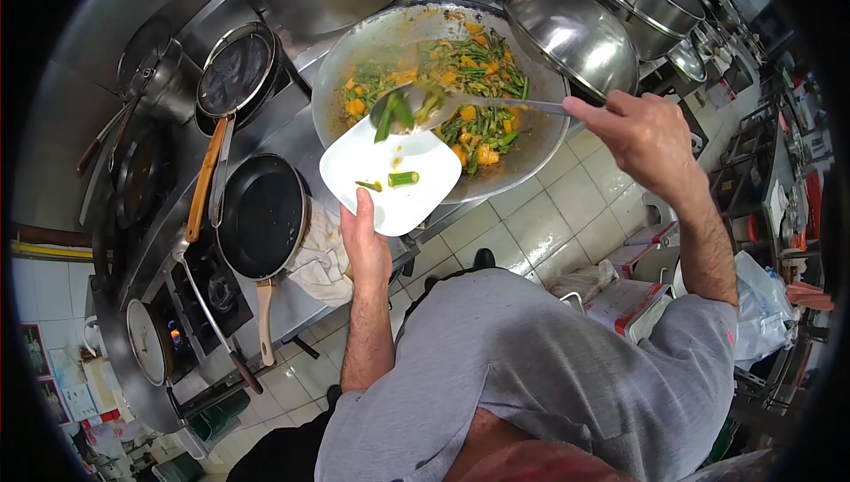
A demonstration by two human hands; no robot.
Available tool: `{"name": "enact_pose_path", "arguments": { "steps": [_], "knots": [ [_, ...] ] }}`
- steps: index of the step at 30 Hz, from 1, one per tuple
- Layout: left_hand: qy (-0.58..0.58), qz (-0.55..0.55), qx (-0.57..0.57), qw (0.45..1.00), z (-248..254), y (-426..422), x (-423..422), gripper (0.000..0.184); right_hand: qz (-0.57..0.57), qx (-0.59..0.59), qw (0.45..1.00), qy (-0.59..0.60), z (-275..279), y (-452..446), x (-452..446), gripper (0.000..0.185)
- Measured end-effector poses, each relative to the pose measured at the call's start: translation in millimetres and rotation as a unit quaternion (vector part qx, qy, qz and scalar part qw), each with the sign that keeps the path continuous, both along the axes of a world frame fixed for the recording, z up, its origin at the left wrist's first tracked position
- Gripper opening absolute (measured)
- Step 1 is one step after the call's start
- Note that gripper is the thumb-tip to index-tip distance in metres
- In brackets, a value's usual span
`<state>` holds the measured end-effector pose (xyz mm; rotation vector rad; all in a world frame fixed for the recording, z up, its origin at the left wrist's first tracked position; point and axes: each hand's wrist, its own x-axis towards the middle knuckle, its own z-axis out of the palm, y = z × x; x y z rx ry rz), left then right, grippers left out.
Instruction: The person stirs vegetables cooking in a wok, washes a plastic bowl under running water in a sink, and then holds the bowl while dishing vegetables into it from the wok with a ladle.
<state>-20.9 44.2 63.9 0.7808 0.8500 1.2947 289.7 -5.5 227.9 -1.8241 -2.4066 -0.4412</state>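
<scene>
While the right hand [651, 141], closed round a metal serving spoon [482, 100], poises green vegetables [401, 115] over a square white plate [359, 163] mid-frame, the left hand [366, 247], thumb atop, fingers hidden, grips the plate near the wide pan [331, 84], upper centre, presumably limiting spills.

No lettering, number or brand can be read. The white and pale-blue paper sheets [75, 389] on the wall at the lower left of the frame are too small to make out, and the print on the red-and-white cardboard box [624, 307], right of centre, is illegible.
</scene>
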Motion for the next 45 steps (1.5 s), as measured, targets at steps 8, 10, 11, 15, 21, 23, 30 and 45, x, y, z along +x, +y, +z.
{"name": "enact_pose_path", "arguments": {
  "steps": [8,10,11,15,21,23,30,45],
  "knots": [
    [-0.033,0.01,-0.004,0.999,-8.8,-4.9,-6.1,0.056,-0.048,0.011,0.996,-0.075,-1.2,12.8,37.4,0.039],
    [-0.037,0.028,0.001,0.999,-9.5,-7.8,-12.5,0.055,-0.109,-0.116,0.983,-0.087,0.7,20.9,42.7,0.036],
    [-0.036,0.029,0.0,0.999,-9.5,-9.4,-15.9,0.055,-0.108,-0.117,0.983,-0.087,-0.7,25.3,43.4,0.036],
    [-0.028,0.069,-0.002,0.997,-8.8,-13.6,-25.6,0.055,-0.07,-0.269,0.955,-0.101,-3.3,50.9,44.4,0.032],
    [0.001,0.125,-0.003,0.992,-12.8,-20.0,-33.5,0.055,-0.065,-0.434,0.883,-0.168,4.0,99.5,12.7,0.034],
    [-0.005,0.123,-0.007,0.992,-12.7,-23.1,-35.6,0.055,-0.031,-0.471,0.867,-0.159,-1.2,112.1,5.3,0.034],
    [-0.009,0.137,-0.019,0.99,-13.7,-31.6,-41.1,0.054,-0.013,-0.478,0.874,-0.09,-25.1,104.2,-0.3,0.038],
    [-0.041,0.116,-0.032,0.992,-16.5,-25.7,-46.9,0.055,0.0,-0.359,0.931,-0.063,-82.9,57.0,-3.1,0.035]
  ]
}}
